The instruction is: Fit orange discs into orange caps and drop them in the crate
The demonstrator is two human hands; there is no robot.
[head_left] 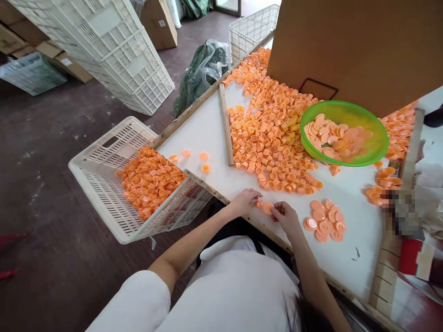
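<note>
One flat, round orange plastic disc (267, 208) is just below and right of centre in my remote view, its edge pinched by the right hand (286, 216). Just apart, the left hand (243, 202) bends its fingers at a small orange plastic piece (259, 203); I cannot tell whether they grip or only touch it. Smooth orange discs (324, 227) lie loosely clustered at lower right. Glossy, hollow orange plastic cups (268, 138) heap across centre right, beside a translucent green plastic bowl (379, 150). Beneath is a smooth white tabletop (188, 131) with wooden edging (204, 102). At left, a slotted white plastic crate (159, 232) stands on dark brown flooring (41, 184).
</note>
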